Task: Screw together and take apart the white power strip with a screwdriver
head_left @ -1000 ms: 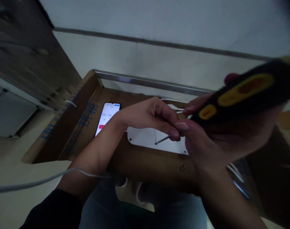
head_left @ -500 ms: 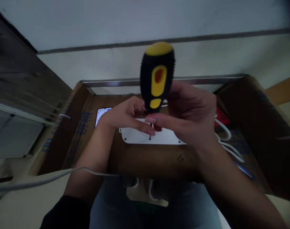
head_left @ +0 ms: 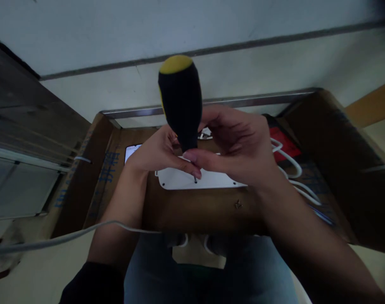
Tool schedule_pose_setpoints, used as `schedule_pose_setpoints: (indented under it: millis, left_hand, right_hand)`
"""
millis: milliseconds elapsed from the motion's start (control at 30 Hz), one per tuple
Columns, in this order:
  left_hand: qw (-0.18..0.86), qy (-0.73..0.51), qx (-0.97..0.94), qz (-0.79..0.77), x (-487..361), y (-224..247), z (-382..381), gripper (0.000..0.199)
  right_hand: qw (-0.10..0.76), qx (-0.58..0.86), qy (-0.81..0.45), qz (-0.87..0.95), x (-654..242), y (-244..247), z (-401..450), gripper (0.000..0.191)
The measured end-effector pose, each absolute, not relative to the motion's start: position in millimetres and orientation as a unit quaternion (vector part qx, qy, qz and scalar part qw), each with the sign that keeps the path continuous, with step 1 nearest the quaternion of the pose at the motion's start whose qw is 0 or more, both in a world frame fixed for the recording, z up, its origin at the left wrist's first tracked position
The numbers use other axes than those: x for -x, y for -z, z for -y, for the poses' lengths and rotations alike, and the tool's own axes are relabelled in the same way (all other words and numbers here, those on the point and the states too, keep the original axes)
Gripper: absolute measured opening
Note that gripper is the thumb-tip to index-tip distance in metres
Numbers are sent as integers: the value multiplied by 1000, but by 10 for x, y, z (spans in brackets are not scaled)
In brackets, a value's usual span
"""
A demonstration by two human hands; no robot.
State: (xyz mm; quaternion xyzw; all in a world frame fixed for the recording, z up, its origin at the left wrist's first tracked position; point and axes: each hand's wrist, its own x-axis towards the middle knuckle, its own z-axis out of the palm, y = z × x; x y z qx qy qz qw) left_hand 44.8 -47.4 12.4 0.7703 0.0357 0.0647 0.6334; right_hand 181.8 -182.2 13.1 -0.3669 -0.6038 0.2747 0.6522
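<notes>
Pinching the driver [head_left: 181, 103] low on its handle, the right hand [head_left: 243, 152] is closed with its thumb on the neck and its fingers curled behind, the forearm reaching up from the lower right. The left hand [head_left: 157, 150] bends over at the wrist, thumb and fingertips together on the thin shaft [head_left: 195, 179], steadying it by the look of things. The driver stands nearly upright, yellow end up, its tip at the middle hole on the near edge of the white panel [head_left: 211, 181]. The panel lies flat on the cardboard [head_left: 192, 209] under both hands, its far side largely hidden.

The work looks partway along: the tip is at the hole, but whether a screw sits in it cannot be told. Two more dark holes show on the same edge, one to each side, too small to read as filled or bare. A few screws [head_left: 238, 204] lie loose just in front of the panel, so these at least are out of it. Farther off, a phone [head_left: 130, 151] peeks out behind the left wrist, and white cables [head_left: 295, 165] loop past the right forearm
</notes>
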Motion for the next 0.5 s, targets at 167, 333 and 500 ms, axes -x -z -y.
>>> schedule_pose_setpoints:
  millis: [167, 333, 500]
  left_hand:
    - [623, -32, -780, 53, -432, -145, 436, 23]
    - [610, 27, -791, 46, -401, -169, 404, 23]
    - [627, 28, -779, -16, -431, -248, 448, 42]
  right_hand:
    - [658, 312, -310, 612, -1838, -155, 1820, 38]
    - [640, 323, -274, 641, -1872, -171, 1829, 36]
    - [633, 365, -244, 637, -1862, -194, 1825, 33]
